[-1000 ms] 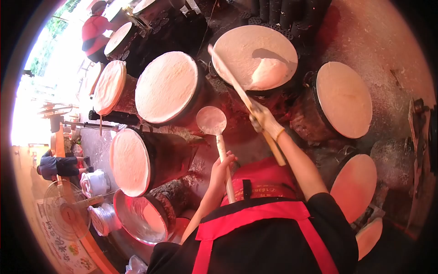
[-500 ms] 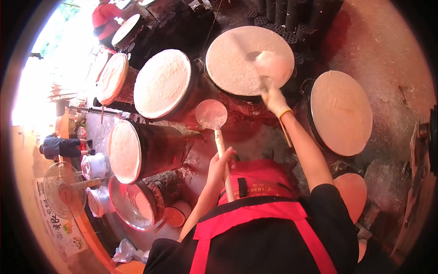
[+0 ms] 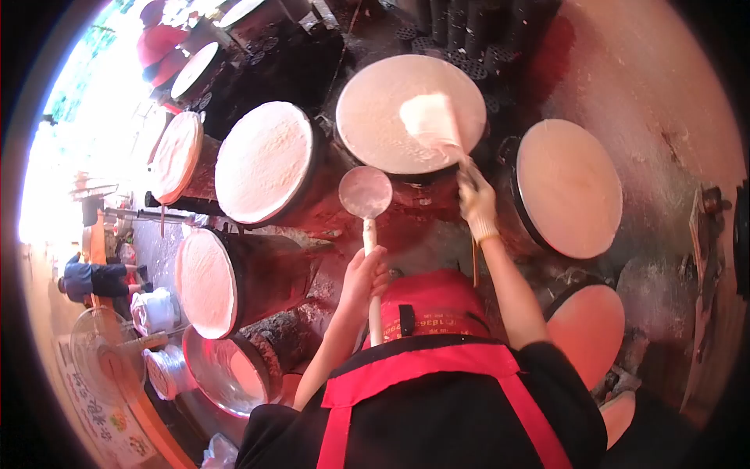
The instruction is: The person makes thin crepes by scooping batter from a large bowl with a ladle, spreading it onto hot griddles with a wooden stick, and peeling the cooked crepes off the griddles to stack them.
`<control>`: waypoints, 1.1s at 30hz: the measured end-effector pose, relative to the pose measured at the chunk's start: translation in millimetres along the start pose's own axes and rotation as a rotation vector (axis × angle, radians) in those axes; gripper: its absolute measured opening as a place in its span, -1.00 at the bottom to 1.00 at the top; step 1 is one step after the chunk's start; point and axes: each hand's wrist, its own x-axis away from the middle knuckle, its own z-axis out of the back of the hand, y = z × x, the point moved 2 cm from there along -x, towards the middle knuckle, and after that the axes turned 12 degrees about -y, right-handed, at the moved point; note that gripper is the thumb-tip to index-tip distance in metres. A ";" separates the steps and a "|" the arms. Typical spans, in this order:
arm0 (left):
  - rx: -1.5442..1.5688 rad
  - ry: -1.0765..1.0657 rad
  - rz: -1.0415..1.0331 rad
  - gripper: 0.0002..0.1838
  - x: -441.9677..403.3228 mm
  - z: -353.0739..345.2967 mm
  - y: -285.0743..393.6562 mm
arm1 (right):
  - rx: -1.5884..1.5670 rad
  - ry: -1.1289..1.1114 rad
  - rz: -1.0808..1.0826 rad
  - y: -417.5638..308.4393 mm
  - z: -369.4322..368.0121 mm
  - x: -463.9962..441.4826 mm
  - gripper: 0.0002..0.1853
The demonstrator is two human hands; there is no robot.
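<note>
My left hand [image 3: 367, 275] is closed around the pale handle of a ladle [image 3: 366, 193], whose round bowl is raised in front of me. My right hand [image 3: 476, 202], in a light glove, grips a wooden spreader [image 3: 463, 159]. The far end of the spreader reaches over the round griddle [image 3: 375, 129] ahead, where it meets a pale patch of batter [image 3: 428, 117]. A thin layer covers the rest of that griddle. The spreader's blade is blurred.
More batter-covered griddles stand left [image 3: 266, 160], lower left [image 3: 207, 283], right [image 3: 569, 187] and lower right [image 3: 586, 332]. A metal basin [image 3: 226, 371] and a fan [image 3: 105, 356] are at the lower left. One person [image 3: 160, 47] works at the upper left; another [image 3: 94, 279] is farther left.
My right hand has moved with the spreader from in front of me to the griddle's near right edge. The batter patch has shifted up and left. My left hand still holds the ladle.
</note>
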 end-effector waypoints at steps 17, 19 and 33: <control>-0.329 -0.021 -0.106 -0.70 -93.6 27.6 47.1 | 0.058 -0.316 -0.372 -54.0 24.5 38.0 -0.54; -0.395 -0.083 -0.162 -0.74 -139.0 35.7 59.3 | 0.033 -0.176 -0.187 -20.8 32.8 47.9 -0.54; 0.293 -0.567 0.071 -0.89 -122.2 2.7 98.1 | -0.231 -0.087 -0.552 -74.4 -11.1 33.0 -0.62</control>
